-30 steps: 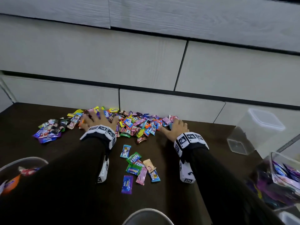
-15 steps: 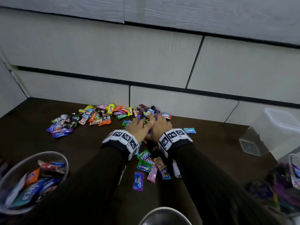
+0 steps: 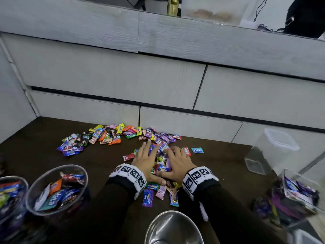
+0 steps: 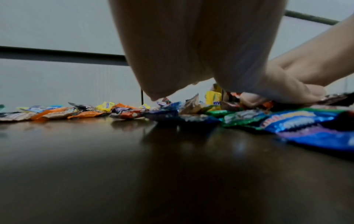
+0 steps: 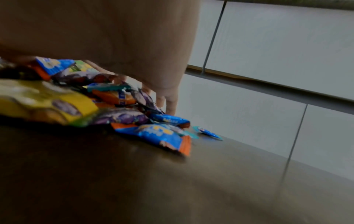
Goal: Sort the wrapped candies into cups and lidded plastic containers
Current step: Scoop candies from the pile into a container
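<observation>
On the dark table [image 3: 44, 138], my left hand [image 3: 146, 157] and right hand [image 3: 175, 161] lie side by side, palms down, over a small heap of wrapped candies [image 3: 161, 164]. Their fingers are spread and nearly straight, and the heap is pressed between the thumbs. The left wrist view shows my left hand [image 4: 201, 53] above crumpled wrappers [image 4: 210, 100]. In the right wrist view my right hand [image 5: 114, 37] covers yellow, blue and purple candies [image 5: 57, 103]. A wider spread of candies [image 3: 112, 136] lies along the back wall. Several loose candies [image 3: 147, 198] lie by my wrists.
Two clear cups [image 3: 56, 189] [image 3: 10, 194] holding candies stand at the front left. A metal bowl [image 3: 173, 228] sits at the front edge. A lidded plastic container [image 3: 274, 152] stands at the right, with an open clear container [image 3: 297, 192] of purple candies in front of it. One blue candy [image 3: 197, 150] lies apart.
My hands came together from wide apart on the far spread and dragged a heap of candies toward me. The view has also tilted, bringing the cups into sight.
</observation>
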The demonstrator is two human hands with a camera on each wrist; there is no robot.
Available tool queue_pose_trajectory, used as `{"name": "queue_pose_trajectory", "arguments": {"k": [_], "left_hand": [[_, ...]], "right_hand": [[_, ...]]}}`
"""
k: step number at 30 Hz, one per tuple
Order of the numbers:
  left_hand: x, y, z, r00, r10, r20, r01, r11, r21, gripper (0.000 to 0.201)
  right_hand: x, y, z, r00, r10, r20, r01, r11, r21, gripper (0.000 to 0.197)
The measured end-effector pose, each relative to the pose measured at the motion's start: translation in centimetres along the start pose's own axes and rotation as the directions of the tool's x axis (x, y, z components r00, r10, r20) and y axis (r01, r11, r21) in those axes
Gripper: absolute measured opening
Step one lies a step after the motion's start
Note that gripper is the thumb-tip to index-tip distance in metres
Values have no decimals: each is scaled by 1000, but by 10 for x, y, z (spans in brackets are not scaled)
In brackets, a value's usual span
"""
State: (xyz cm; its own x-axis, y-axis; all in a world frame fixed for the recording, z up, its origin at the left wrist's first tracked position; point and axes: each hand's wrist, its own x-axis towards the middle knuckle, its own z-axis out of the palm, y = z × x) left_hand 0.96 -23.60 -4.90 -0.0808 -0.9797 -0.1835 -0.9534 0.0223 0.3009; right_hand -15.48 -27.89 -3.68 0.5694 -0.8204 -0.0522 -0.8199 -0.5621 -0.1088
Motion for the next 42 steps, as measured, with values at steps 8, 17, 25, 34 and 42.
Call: {"name": "queue_pose_trajectory", "arguments": {"k": [8, 17, 25, 34, 42], "left_hand": [[14, -4, 5, 988, -31, 149, 12, 992, 125, 117], [3, 2, 1, 990, -105, -96, 117, 985, 127, 47], [-2, 6, -15, 979, -163, -121, 173, 982, 77, 36], [-40, 14, -23, 909, -353, -223, 305, 926, -222, 32], [-71, 32, -46, 897, -345, -277, 239, 905, -352, 31]], "right_hand": [[5, -7, 0, 994, -48, 96, 56, 996, -74, 71], [11, -7, -3, 986, 30, 165, -39, 998, 51, 55], [-8, 2, -19, 983, 142, 116, -167, 954, 249, 55], [-40, -6, -29, 982, 165, 89, -184, 938, 292, 64], [-65, -15, -46, 978, 209, -2, -197, 926, 321, 48]]}}
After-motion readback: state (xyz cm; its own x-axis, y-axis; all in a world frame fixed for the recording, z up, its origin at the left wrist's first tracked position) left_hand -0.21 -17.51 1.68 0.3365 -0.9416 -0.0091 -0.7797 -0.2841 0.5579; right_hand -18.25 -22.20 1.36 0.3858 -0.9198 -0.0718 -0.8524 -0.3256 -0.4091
